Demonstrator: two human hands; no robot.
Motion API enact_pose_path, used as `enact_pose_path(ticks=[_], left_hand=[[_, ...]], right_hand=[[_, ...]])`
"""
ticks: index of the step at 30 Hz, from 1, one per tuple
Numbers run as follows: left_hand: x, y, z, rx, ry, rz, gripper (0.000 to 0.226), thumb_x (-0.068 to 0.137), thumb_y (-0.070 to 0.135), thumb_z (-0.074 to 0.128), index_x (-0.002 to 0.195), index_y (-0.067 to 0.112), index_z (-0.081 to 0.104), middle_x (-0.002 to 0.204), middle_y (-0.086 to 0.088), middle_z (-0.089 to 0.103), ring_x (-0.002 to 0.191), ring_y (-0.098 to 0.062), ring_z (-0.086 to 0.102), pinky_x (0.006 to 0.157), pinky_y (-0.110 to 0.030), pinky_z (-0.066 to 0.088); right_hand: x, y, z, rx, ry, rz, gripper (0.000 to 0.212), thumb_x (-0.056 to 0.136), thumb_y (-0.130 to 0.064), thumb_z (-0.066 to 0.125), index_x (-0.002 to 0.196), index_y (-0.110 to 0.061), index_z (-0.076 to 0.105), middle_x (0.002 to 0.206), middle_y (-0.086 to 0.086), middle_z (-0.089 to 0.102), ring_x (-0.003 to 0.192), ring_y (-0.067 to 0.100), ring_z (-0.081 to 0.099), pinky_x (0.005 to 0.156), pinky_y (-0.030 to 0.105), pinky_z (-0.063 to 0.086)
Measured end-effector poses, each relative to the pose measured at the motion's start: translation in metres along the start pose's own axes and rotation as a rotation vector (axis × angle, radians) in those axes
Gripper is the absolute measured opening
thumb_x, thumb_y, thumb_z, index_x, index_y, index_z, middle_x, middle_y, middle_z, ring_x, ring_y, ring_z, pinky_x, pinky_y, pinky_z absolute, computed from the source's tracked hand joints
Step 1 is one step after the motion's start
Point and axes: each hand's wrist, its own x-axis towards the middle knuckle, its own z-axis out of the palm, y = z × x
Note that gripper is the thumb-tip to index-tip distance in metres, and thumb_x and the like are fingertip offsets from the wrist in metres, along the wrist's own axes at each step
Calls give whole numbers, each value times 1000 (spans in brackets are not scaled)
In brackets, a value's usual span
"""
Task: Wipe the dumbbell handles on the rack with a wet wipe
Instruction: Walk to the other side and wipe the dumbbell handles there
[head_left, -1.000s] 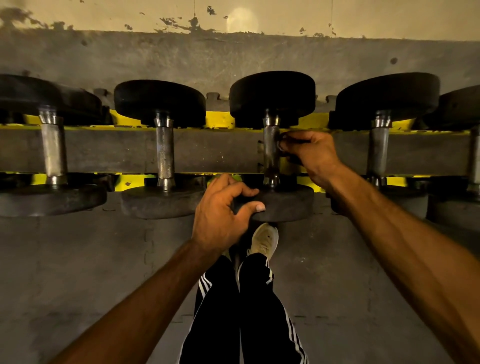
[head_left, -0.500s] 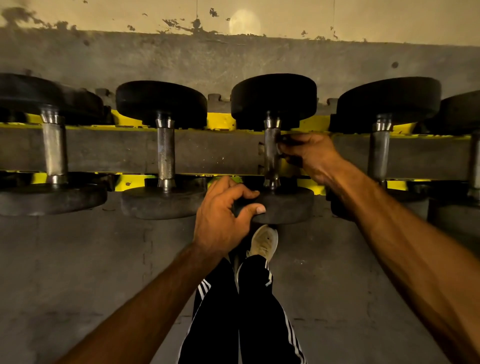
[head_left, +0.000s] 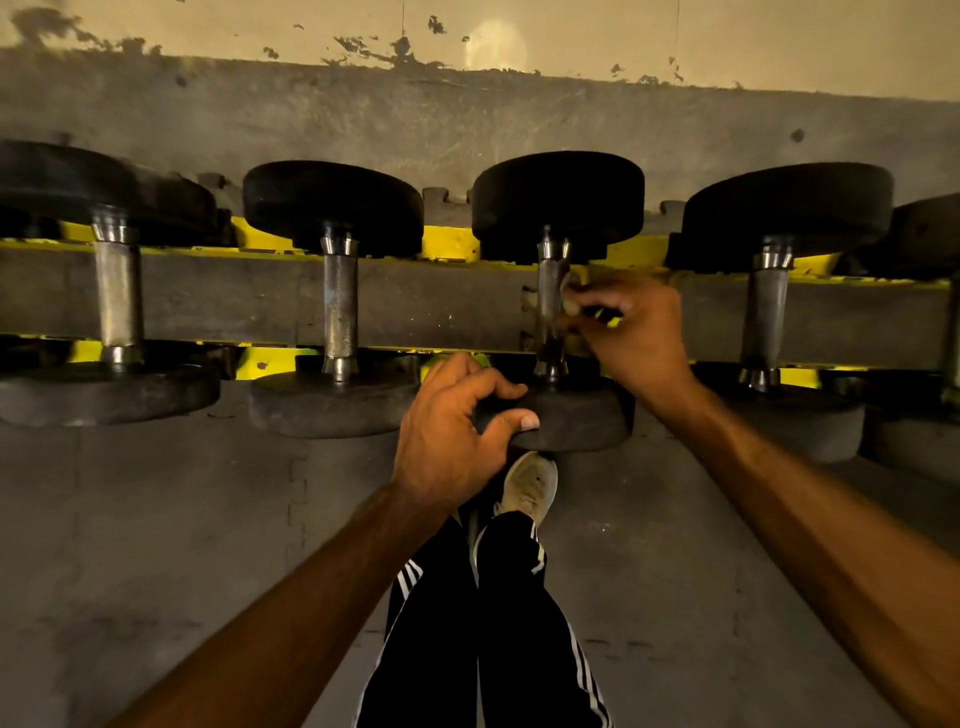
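Several black dumbbells with steel handles lie across a yellow rack (head_left: 452, 244). My left hand (head_left: 452, 431) grips the near rubber head (head_left: 582, 421) of the middle dumbbell. My right hand (head_left: 631, 332) pinches a small crumpled wipe (head_left: 570, 296) against the right side of that dumbbell's handle (head_left: 548, 301), near its upper half. Most of the wipe is hidden in my fingers.
Neighbouring dumbbell handles stand to the left (head_left: 340, 306) and to the right (head_left: 766, 312). A grey stained wall (head_left: 467, 114) runs behind the rack. My legs in black striped trousers (head_left: 498, 623) and a pale shoe (head_left: 530, 486) stand on the grey floor below.
My right hand has shifted slightly to the right and up along the handle, and the wipe now shows between my fingertips. My left hand keeps its hold on the dumbbell head.
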Motion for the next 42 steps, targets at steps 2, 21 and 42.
enact_pose_path(ticks=[2,21,42], left_hand=[[1,0,-1,1,3,6,34,76,51,69,93,23,75,91,8,57,94,-15,56,78,-38,51],[4,0,-2,-39,16,16,28,73,46,73,90,23,74,88,8,55,90,-14,55,77,-39,50],[5,2,0,-73,-3,-18,30,70,51,71,88,26,74,89,6,58,92,-17,58,77,-44,51]], right_hand=[[-8,7,-11,-71,-128,-157,21,77,5,76,94,-6,78,93,9,73,84,20,69,73,27,54],[22,-12,-10,-279,-293,-211,23,89,-9,64,112,-10,70,121,10,59,103,26,62,82,36,55],[16,-39,-12,-606,-554,-404,43,88,-37,35,100,-28,75,103,4,69,96,26,58,68,29,40]])
